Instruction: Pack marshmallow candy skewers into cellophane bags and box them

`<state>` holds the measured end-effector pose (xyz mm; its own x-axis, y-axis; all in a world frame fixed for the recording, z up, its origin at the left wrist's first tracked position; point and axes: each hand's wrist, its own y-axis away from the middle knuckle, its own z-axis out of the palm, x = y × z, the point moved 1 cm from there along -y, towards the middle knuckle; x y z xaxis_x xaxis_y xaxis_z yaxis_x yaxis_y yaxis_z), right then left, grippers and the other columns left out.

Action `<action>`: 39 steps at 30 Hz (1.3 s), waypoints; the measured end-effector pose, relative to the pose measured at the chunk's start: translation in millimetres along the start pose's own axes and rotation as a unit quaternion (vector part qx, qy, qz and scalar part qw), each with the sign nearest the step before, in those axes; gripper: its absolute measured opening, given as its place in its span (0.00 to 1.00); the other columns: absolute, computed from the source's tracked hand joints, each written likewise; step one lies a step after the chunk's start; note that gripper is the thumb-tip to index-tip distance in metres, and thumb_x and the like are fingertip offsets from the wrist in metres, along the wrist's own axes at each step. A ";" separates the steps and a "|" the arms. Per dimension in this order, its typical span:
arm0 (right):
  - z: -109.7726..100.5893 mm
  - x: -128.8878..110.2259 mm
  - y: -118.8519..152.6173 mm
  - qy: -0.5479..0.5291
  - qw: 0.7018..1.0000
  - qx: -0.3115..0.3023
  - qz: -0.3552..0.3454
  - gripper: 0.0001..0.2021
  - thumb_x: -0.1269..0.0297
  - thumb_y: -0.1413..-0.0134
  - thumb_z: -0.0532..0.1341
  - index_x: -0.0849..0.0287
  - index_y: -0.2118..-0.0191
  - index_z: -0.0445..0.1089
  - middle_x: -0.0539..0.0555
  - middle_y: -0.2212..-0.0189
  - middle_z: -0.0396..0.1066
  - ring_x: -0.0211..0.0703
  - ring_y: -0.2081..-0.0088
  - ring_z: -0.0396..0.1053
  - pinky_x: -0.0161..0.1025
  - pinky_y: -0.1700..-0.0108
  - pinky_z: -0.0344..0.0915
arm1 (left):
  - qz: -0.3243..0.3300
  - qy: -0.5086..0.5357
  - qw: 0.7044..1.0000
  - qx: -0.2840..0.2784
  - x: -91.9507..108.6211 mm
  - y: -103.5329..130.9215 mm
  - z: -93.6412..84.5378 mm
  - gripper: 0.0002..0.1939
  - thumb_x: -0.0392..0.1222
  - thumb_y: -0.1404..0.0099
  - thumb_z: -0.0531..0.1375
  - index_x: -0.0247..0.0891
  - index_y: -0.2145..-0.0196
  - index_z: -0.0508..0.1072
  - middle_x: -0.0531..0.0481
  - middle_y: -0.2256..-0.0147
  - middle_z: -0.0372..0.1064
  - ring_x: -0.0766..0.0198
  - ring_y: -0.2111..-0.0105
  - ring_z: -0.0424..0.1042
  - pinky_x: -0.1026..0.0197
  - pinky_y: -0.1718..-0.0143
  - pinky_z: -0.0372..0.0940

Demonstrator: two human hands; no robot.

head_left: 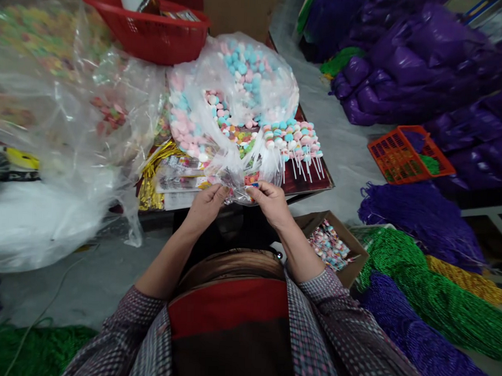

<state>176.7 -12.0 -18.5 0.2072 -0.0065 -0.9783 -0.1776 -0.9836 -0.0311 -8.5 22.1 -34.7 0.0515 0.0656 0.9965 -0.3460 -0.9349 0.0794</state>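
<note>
At the table's near edge, my left hand (206, 205) and my right hand (272, 202) pinch a clear plastic bag (237, 196) between thumbs and fingers. A bit of red and blue print shows beside my right thumb. Just beyond lies a large open clear sack (285, 82) of pink, blue and white candies, its crumpled mouth facing me. Candy skewers (294, 136) on white sticks lie in a row to the right. Left of my hands are flat printed plastic bags (179, 177) and gold twist ties (155, 173).
Another large clear sack (65, 94) of colourful candies fills the left. A red basket (157, 34) stands behind. On the floor at right are a cardboard box (353, 263) of wrapped candies, an orange crate (394, 154), bead strands (432, 293) and purple sacks (428, 62).
</note>
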 end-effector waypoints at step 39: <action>-91.9 -8.0 -7.3 0.050 0.991 0.099 -0.074 0.10 0.54 0.46 0.68 0.54 0.71 0.77 0.48 0.79 0.72 0.37 0.77 0.66 0.38 0.69 0.66 | -0.036 0.336 0.941 -0.008 12.3 -5.2 -25.3 0.29 0.63 0.54 0.76 0.41 0.78 0.66 0.67 0.91 0.42 0.76 0.90 0.48 0.64 0.81 0.59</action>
<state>264.7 -21.3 8.4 0.3378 0.1075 -0.9351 -0.3216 -0.9205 -0.2220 -29.7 36.6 -22.2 -0.5272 0.3400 0.7788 -0.3792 -0.9143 0.1425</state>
